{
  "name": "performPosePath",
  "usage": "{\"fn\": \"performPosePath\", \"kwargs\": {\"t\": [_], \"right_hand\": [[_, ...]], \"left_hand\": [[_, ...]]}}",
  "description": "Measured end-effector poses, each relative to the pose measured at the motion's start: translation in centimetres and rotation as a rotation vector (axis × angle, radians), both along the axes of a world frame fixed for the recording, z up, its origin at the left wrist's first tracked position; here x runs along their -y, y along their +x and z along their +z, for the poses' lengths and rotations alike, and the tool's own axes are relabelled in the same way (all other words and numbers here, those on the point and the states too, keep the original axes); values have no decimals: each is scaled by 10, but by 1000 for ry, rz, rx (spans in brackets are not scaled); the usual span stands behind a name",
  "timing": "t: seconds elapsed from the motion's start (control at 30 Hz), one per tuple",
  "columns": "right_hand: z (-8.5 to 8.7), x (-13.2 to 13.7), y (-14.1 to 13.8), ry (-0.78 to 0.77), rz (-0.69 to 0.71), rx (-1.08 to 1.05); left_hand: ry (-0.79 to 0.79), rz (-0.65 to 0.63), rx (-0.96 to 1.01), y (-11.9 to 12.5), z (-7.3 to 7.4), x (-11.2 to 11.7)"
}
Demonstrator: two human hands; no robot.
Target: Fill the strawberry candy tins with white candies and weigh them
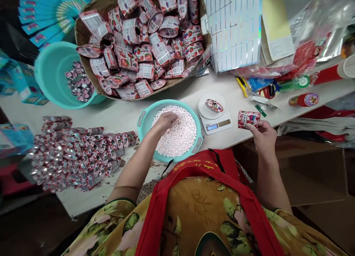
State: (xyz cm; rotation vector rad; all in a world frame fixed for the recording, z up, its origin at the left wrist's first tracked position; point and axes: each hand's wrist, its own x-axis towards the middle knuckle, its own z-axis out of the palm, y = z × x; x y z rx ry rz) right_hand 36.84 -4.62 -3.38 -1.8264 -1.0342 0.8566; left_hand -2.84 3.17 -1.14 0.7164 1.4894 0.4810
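Note:
My left hand is over a turquoise basin, its fingers curled down at the small pale pink pellets that fill it. What those fingers enclose is hidden. To the right, my right hand pinches a small pink-and-red printed container by its lower edge, above the table's front edge. Between the hands sits a white digital scale with a lit display. On its round pan lies a similar oval container, its dark opening facing up.
A cardboard box of printed containers stands at the back. At left are rows of similar containers and a turquoise tub with small round caps. Silvery label sheets, packets and a small jar lie back right.

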Motion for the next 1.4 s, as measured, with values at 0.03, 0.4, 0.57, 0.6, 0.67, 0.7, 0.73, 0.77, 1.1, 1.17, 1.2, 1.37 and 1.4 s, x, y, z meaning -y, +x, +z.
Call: {"fn": "performPosePath", "kwargs": {"t": [0.03,0.4,0.57,0.6,0.67,0.7,0.73,0.77,1.1,1.17,1.2,1.37,1.4], "right_hand": [[-3,2,-1,4,-22,-10],[-16,24,14,-31,-137,-54],[-23,30,21,-56,-155,-57],[-24,30,21,-52,-155,-59],[-26,29,22,-38,-152,-61],[-26,28,22,-32,-150,-62],[-27,28,22,-27,-148,-63],[-27,28,21,-25,-145,-63],[-30,30,17,-45,-155,-35],[-30,31,16,-51,-150,-32],[-30,31,15,-53,-147,-31],[-29,31,12,-53,-137,-33],[-29,31,11,-55,-136,-29]], "left_hand": [[83,-169,-45,19,5,-14],[579,-1109,-671,165,-6,-82],[630,-1078,-656,162,-12,-78],[637,-1062,-649,161,-13,-78],[639,-1029,-641,161,-15,-79],[635,-1013,-636,161,-16,-79],[631,-994,-626,162,-16,-80],[627,-967,-607,162,-16,-80],[273,-142,-143,121,-18,-85],[304,-175,-211,112,-20,-79],[339,-224,-251,110,-21,-76],[437,-541,-508,124,-19,-59],[445,-600,-557,130,-18,-56]]}}
